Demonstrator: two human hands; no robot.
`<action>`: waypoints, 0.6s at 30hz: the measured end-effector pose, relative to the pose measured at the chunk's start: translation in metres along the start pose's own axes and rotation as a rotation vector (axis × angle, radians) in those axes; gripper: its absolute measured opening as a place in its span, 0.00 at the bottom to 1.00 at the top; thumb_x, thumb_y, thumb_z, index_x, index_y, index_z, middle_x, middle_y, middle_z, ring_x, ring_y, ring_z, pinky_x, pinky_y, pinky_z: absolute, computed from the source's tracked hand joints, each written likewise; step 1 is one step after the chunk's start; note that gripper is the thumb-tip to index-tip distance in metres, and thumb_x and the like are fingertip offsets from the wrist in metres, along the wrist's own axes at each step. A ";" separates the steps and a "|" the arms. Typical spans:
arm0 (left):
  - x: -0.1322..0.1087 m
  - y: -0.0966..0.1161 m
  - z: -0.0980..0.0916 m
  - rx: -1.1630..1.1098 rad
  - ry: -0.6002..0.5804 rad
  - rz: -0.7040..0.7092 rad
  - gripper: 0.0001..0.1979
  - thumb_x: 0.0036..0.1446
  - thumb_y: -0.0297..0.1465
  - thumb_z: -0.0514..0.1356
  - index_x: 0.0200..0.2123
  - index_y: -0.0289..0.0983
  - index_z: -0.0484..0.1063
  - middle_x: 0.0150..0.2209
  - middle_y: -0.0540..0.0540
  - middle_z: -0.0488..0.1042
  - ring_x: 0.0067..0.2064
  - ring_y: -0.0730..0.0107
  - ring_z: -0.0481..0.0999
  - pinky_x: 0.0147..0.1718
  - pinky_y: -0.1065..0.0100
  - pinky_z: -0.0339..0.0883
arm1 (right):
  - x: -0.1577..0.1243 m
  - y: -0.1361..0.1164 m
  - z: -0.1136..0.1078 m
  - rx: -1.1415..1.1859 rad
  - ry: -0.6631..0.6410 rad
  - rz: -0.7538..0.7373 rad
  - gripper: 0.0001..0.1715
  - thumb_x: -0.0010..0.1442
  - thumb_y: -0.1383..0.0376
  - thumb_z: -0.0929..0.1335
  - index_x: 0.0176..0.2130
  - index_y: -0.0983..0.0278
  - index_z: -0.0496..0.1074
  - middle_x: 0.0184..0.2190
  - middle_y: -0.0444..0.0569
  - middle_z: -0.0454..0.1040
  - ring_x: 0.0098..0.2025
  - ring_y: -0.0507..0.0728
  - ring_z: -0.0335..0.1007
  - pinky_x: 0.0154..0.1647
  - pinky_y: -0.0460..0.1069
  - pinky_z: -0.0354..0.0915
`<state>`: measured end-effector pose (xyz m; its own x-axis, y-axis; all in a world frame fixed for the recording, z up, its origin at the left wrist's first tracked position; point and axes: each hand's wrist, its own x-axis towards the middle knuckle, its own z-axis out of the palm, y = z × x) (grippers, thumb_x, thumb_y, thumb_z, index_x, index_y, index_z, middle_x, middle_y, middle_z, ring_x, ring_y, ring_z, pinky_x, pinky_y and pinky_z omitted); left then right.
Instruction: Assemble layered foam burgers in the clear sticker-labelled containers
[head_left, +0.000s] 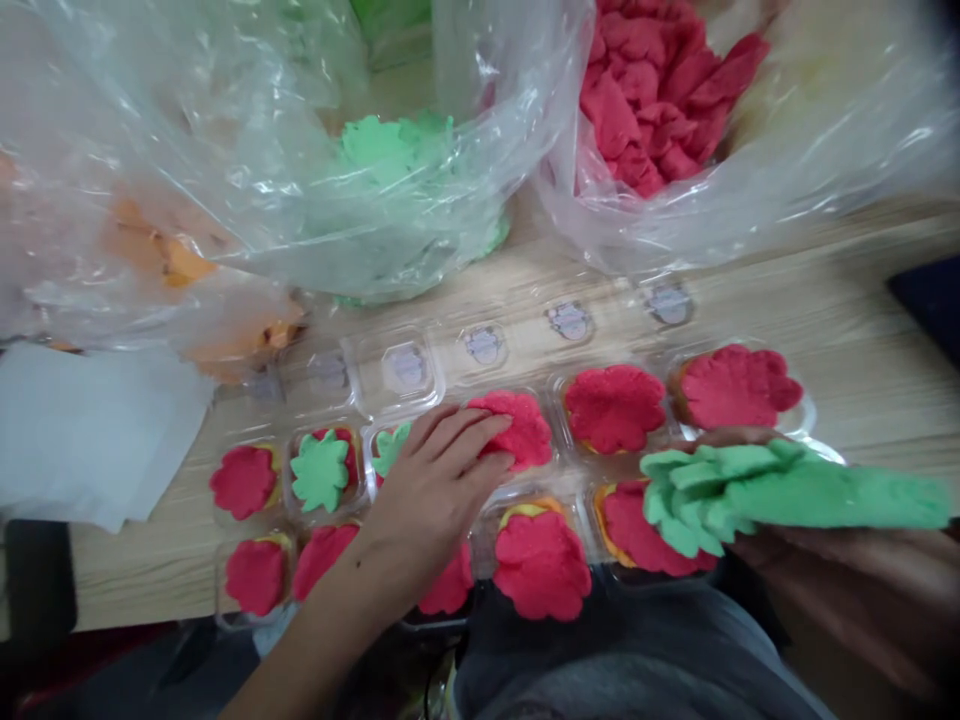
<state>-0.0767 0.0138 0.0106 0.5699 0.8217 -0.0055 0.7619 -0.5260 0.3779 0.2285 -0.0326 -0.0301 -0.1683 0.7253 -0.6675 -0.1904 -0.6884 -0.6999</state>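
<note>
Resting: open left hand (439, 480) on red dough (519, 430) | right hand (825, 565) hidden under green dough (832, 500), grip unclear

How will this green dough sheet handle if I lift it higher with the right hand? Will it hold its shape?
Probably floppy: the green dough sheet bends in folds over the right hand, so it would likely sag. Its thin scalloped edge looks apt to tear. The matte surface suggests slight tackiness rather than slipperiness, though that's hard to judge.
</note>
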 end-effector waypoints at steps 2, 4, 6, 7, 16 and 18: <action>0.001 -0.001 -0.003 -0.064 0.035 -0.046 0.08 0.57 0.26 0.53 0.37 0.36 0.71 0.45 0.45 0.72 0.49 0.66 0.69 0.51 0.59 0.61 | 0.009 -0.016 0.008 0.047 -0.095 0.049 0.14 0.51 0.62 0.69 0.40 0.50 0.72 0.42 0.50 0.74 0.42 0.60 0.71 0.41 0.54 0.70; 0.002 0.000 -0.004 -0.060 0.036 -0.033 0.07 0.56 0.27 0.55 0.37 0.36 0.71 0.45 0.45 0.72 0.49 0.67 0.68 0.52 0.58 0.60 | 0.010 -0.023 0.012 0.100 -0.148 0.065 0.11 0.50 0.62 0.69 0.37 0.48 0.73 0.41 0.48 0.74 0.41 0.59 0.72 0.41 0.53 0.70; 0.000 0.002 -0.003 -0.006 -0.015 0.013 0.07 0.55 0.28 0.55 0.37 0.37 0.71 0.46 0.47 0.73 0.51 0.64 0.67 0.54 0.55 0.57 | 0.008 -0.024 0.013 0.127 -0.149 0.070 0.12 0.49 0.63 0.70 0.35 0.48 0.74 0.40 0.46 0.75 0.38 0.57 0.73 0.40 0.51 0.71; -0.001 0.003 -0.003 0.022 -0.035 0.030 0.07 0.56 0.29 0.55 0.37 0.37 0.71 0.45 0.47 0.73 0.52 0.63 0.66 0.55 0.53 0.56 | 0.007 -0.022 0.013 0.137 -0.135 0.069 0.12 0.48 0.64 0.71 0.35 0.47 0.74 0.39 0.46 0.75 0.37 0.56 0.73 0.40 0.50 0.71; -0.005 0.010 0.018 0.150 -0.138 0.059 0.38 0.51 0.51 0.50 0.58 0.32 0.51 0.60 0.36 0.52 0.61 0.53 0.49 0.57 0.47 0.45 | 0.005 -0.030 0.035 0.230 -0.175 0.130 0.23 0.48 0.66 0.71 0.45 0.51 0.70 0.43 0.49 0.73 0.35 0.55 0.73 0.41 0.49 0.70; -0.004 0.012 0.017 0.096 -0.153 0.043 0.36 0.53 0.49 0.50 0.58 0.31 0.51 0.59 0.36 0.54 0.61 0.54 0.51 0.58 0.47 0.42 | 0.003 -0.036 0.051 0.288 -0.151 0.146 0.14 0.49 0.66 0.70 0.39 0.51 0.72 0.38 0.46 0.75 0.31 0.53 0.73 0.37 0.47 0.71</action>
<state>-0.0649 0.0004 -0.0008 0.6370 0.7589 -0.1351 0.7577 -0.5843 0.2905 0.1852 -0.0047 0.0060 -0.3511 0.6275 -0.6950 -0.4152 -0.7696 -0.4851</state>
